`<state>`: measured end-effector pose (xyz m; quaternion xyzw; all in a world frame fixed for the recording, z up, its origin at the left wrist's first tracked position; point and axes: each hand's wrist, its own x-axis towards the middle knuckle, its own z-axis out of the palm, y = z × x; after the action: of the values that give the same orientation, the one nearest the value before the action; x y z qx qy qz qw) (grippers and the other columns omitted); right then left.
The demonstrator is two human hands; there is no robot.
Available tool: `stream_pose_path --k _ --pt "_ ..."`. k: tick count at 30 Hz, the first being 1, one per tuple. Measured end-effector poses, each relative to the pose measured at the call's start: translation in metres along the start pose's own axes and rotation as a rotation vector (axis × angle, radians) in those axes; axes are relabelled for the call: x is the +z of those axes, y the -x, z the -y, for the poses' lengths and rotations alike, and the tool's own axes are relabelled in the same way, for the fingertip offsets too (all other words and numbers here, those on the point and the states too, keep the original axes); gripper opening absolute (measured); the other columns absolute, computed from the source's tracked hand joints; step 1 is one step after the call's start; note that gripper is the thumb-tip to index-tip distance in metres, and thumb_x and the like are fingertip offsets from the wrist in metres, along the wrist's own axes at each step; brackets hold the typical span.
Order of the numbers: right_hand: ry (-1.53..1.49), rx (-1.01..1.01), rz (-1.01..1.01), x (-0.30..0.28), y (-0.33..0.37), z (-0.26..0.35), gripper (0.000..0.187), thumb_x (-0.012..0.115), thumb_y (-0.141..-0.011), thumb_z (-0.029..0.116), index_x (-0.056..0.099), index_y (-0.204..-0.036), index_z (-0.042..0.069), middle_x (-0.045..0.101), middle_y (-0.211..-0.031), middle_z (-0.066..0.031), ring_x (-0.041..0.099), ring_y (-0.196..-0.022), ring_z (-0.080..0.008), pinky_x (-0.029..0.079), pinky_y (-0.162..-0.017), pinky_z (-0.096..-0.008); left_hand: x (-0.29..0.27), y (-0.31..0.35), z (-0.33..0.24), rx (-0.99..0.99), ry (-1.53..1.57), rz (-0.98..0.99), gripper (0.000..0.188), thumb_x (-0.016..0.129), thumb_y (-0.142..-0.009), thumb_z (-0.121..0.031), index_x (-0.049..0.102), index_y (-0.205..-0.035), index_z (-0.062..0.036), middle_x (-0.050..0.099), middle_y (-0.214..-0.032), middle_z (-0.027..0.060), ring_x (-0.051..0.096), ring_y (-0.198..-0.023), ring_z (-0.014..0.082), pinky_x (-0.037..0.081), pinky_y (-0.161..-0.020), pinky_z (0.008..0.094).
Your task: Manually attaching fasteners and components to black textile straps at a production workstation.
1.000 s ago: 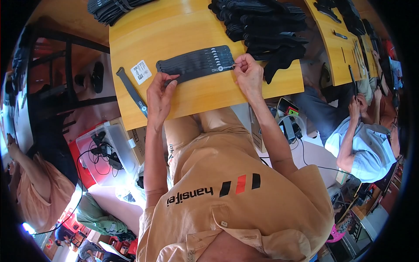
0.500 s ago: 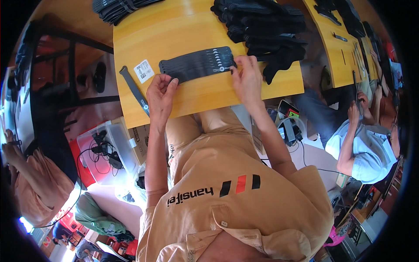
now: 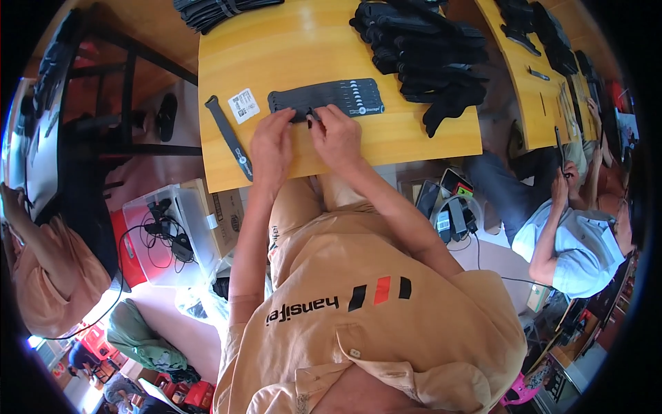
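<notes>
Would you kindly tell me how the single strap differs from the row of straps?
The single strap is narrow; the row of straps forms a broad band. The single strap slants steeply, untouched; the row lies nearly crosswise, left hand and right hand at its near edge. Both are dark with pale markings.

The yellow tabletop [image 3: 303,52] bears a strap row [image 3: 317,96], a lone strap [image 3: 229,134] beside a label [image 3: 244,105], a black bundle [image 3: 219,12] and a black pile [image 3: 422,48].

White lettering is seen on stacked straps [image 3: 321,95] and a lone strap [image 3: 227,133] near the left edge of the tabletop [image 3: 296,45]. Black print is borne by a white label [image 3: 243,105] and tan shirt [image 3: 393,238].
</notes>
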<state>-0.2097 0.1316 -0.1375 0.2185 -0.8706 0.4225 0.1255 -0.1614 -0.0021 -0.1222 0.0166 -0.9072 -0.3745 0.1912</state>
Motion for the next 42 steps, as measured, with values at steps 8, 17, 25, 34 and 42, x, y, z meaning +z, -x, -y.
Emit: stream_pose_path --k 8,17,25,34,42 --pt "-0.321 0.302 -0.001 0.0 -0.004 -0.017 0.014 0.06 -0.076 0.011 0.059 -0.068 -0.001 0.056 -0.064 -0.0157 0.056 -0.06 -0.034 0.043 -0.054 -0.0409 0.025 0.018 -0.008 0.128 -0.467 0.205 0.057 0.057 -0.083 -0.029 0.04 -0.131 -0.0035 0.037 -0.138 0.0112 0.036 -0.126 0.0251 0.026 -0.104 0.047" --pt "-0.629 0.593 -0.048 -0.029 0.008 -0.02 0.012 0.06 -0.085 0.01 0.064 -0.08 0.0 0.057 -0.06 -0.0017 0.05 -0.048 -0.0064 0.041 -0.045 -0.0205 0.026 0.02 -0.012 0.099 -0.561 0.236 0.068 0.056 -0.082 -0.042 0.035 -0.136 -0.0056 0.033 -0.142 0.0081 0.03 -0.131 0.0232 0.021 -0.105 0.0511" --pt "-0.82 0.631 -0.249 -0.071 0.011 -0.028 0.012 0.06 -0.084 0.008 0.061 -0.077 -0.001 0.054 -0.059 -0.0017 0.047 -0.046 -0.006 0.04 -0.045 -0.02 0.026 0.02 -0.012 0.079 -0.539 0.234 0.068 0.057 -0.082 -0.04 0.035 -0.136 -0.0057 0.033 -0.142 0.0078 0.031 -0.131 0.0235 0.021 -0.105 0.0514" --pt "-0.941 0.666 -0.466 -0.101 0.021 -0.044 0.012 0.056 -0.086 0.008 0.061 -0.076 0.002 0.055 -0.061 -0.0036 0.05 -0.049 -0.0091 0.05 -0.049 -0.0263 0.027 0.02 -0.011 0.084 -0.533 0.221 0.066 0.054 -0.084 -0.042 0.036 -0.136 -0.0045 0.034 -0.141 0.0085 0.031 -0.131 0.0226 0.02 -0.106 0.0504" --pt "-0.672 0.565 -0.606 -0.176 0.029 -0.08 0.013 0.047 -0.087 0.004 0.059 -0.09 0.0 0.055 -0.066 -0.0049 0.051 -0.051 -0.0109 0.051 -0.052 -0.0288 0.03 0.024 -0.009 0.067 -0.521 0.206 0.066 0.054 -0.085 -0.041 0.035 -0.136 -0.0046 0.033 -0.142 0.0076 0.028 -0.132 0.0223 0.02 -0.107 0.0484"
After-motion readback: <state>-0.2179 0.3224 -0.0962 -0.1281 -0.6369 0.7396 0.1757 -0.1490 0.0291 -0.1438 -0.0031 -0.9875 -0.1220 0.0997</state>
